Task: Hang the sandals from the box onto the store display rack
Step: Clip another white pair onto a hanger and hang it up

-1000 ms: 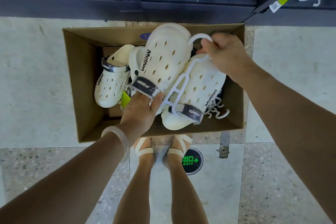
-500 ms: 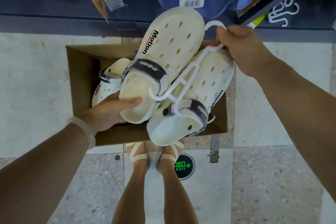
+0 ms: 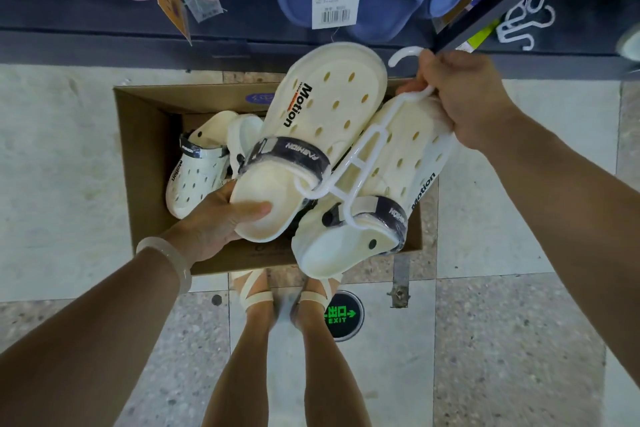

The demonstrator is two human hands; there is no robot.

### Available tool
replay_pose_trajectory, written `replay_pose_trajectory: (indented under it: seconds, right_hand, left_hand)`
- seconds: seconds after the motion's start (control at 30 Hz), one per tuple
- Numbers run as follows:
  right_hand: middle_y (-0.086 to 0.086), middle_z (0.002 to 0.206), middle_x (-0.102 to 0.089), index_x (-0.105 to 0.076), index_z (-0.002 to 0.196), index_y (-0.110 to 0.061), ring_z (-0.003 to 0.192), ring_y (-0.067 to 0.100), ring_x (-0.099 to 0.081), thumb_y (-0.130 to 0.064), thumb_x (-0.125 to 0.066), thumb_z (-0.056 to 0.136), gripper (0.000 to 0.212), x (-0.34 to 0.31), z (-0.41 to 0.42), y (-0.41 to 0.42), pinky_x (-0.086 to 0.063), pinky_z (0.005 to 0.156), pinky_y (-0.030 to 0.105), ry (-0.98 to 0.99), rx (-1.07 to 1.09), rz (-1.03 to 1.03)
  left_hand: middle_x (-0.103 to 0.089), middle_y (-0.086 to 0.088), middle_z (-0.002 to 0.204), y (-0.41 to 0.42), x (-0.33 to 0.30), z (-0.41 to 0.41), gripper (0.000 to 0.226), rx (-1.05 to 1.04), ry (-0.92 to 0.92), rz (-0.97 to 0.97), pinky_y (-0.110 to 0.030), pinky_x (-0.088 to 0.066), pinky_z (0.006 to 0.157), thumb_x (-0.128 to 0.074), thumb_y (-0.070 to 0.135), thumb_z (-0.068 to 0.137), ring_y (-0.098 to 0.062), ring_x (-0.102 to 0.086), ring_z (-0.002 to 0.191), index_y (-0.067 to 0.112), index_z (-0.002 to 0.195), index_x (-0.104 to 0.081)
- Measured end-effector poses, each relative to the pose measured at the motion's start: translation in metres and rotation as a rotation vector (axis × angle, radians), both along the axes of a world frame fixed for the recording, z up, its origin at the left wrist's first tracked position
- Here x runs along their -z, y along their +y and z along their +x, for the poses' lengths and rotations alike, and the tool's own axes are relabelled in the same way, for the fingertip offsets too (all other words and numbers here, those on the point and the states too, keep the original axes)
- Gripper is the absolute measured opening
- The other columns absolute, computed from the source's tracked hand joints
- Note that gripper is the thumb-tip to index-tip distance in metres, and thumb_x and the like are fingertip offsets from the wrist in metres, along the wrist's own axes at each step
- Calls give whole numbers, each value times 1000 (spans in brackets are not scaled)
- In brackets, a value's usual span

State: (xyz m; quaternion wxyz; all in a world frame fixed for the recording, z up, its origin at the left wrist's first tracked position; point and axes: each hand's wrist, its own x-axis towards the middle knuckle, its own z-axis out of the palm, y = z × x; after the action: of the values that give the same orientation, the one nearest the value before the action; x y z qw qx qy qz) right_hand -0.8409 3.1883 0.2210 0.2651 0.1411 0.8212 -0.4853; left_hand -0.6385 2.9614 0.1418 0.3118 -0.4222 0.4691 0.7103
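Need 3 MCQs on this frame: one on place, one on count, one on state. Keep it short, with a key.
1. Where does the right hand grip?
A. the white hanger near its hook
B. a sandal's heel
C. the box flap

2. How many cream sandals hang on the hanger?
A. one
B. two
C. four

3. State of the cardboard box?
A. sealed
B. open, sandals inside
C. folded flat

Key: 1 A, fingers curl round the hanger just below the hook. 2 B, one sandal sits on each prong. 3 B, more cream sandals lie in the open box, while the left hand holds the left sandal's heel.
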Motion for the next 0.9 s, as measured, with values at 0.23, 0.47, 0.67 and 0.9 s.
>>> replay_pose_trajectory:
  seconds: [0.23,0.47,0.67,0.9]
  right_hand:
    - [-2,60,-68,-53,67,-8,64,6,-66,-23,-49,96,33,-58,14,3,-55,67,22,114,-63,-150]
    - [-7,57,-69,-55,61,-15,53,7,-61,-22,-48,96,37,-122,20,6,-51,56,22,134,-41,-178]
    - [-9,57,-65,-55,61,-19,50,5,-57,-24,-48,96,37,-181,16,11,-50,52,19,217,-15,-129]
    - [-21,63,-70,-63,82,-9,58,-10,-59,-26,-43,98,30,-291,17,2,-48,59,8,349,-73,-32]
  left_hand:
    - [-65,-7,116,14,-27,22,65,-452,-88,378,-45,-39,105,-77,42,66,-28,-53,121,19,122,-53]
    - [-64,11,124,50,-81,3,50,-422,88,335,-33,-51,95,-56,54,82,-26,-52,123,33,126,-52]
    - [-68,-4,117,34,-141,-32,52,-625,255,426,-42,-57,80,-33,54,91,-21,-66,105,22,110,-70]
    - [-64,-7,124,36,-214,-40,57,-504,255,416,-47,-50,93,-36,57,88,-26,-60,114,22,129,-54]
